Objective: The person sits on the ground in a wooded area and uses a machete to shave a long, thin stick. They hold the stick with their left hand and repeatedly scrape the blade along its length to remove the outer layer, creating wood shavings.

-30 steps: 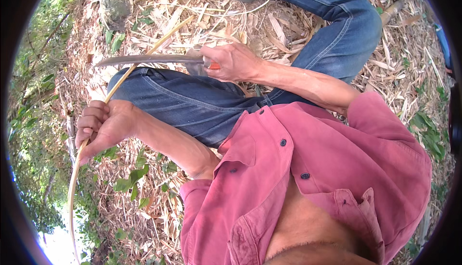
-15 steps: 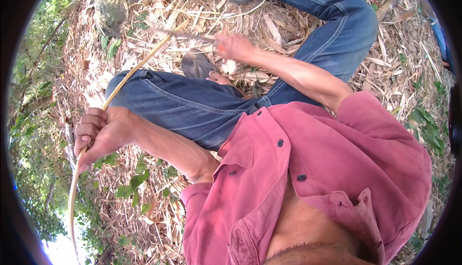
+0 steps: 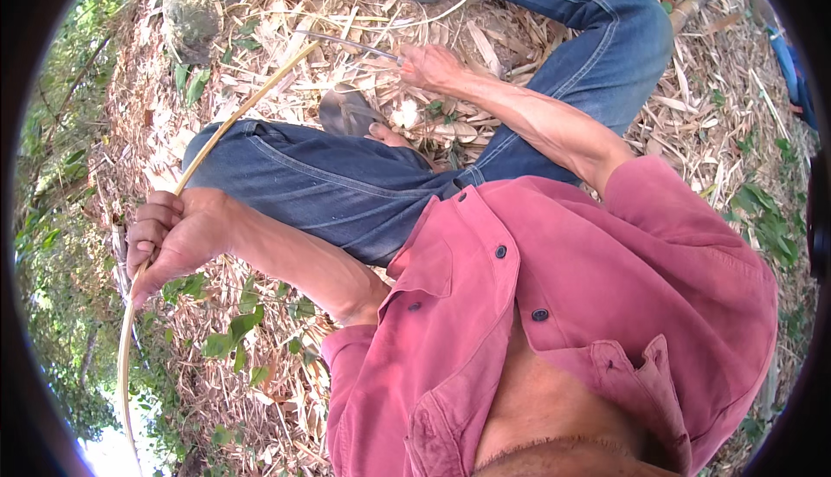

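Observation:
My left hand (image 3: 177,239) is closed around a long, thin, pale yellow strip (image 3: 234,116), which looks like split bamboo. The strip bends in a curve from the lower left, passes over my knee and ends beyond it. In my right hand (image 3: 430,68), farther forward, a knife (image 3: 351,43) is gripped, its narrow dark blade pointing left. The blade lies right by the strip's far end; whether they touch, I cannot tell.
My legs in blue jeans (image 3: 338,178) are bent on ground strewn with dry leaves and shavings (image 3: 485,35). A large mossy stone (image 3: 195,9) stands at the far left. Green leafy plants (image 3: 238,334) grow below my left forearm. Blue cloth (image 3: 792,74) shows at the right edge.
My right hand and the knife, blurred before, have moved slightly farther forward and right, so the blade no longer crosses the strip lower down. My left hand keeps its grip.

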Action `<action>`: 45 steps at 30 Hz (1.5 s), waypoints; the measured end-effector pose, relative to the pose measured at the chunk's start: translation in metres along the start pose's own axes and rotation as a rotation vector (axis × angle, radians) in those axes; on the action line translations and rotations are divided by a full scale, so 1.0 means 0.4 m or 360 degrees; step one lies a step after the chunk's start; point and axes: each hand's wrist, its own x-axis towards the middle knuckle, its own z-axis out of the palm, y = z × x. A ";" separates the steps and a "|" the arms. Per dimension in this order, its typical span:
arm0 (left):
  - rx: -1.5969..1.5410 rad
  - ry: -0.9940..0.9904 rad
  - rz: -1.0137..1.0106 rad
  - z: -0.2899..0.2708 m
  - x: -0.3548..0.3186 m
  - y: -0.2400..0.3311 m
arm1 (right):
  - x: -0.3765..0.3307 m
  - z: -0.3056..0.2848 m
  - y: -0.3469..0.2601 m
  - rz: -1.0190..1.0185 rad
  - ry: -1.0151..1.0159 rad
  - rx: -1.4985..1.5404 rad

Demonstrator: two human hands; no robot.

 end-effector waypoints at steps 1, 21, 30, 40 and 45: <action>-0.0008 0.0014 -0.0023 0.001 -0.001 0.001 | -0.010 0.005 0.003 -0.0021 0.0020 -0.0017; -0.0160 0.0179 -0.0340 -0.001 0.021 0.034 | -0.024 -0.024 -0.028 0.0407 -0.0238 0.0445; -0.0220 -0.0361 -0.0069 -0.021 0.015 0.005 | -0.106 -0.079 -0.212 -0.0577 0.0196 0.0320; -0.0225 -0.0176 -0.0032 -0.009 -0.009 -0.003 | -0.113 -0.099 -0.211 -0.0546 0.0137 0.0390; -0.0208 -0.0258 -0.0044 -0.012 -0.009 -0.010 | -0.074 -0.045 -0.161 -0.0462 0.0200 0.0299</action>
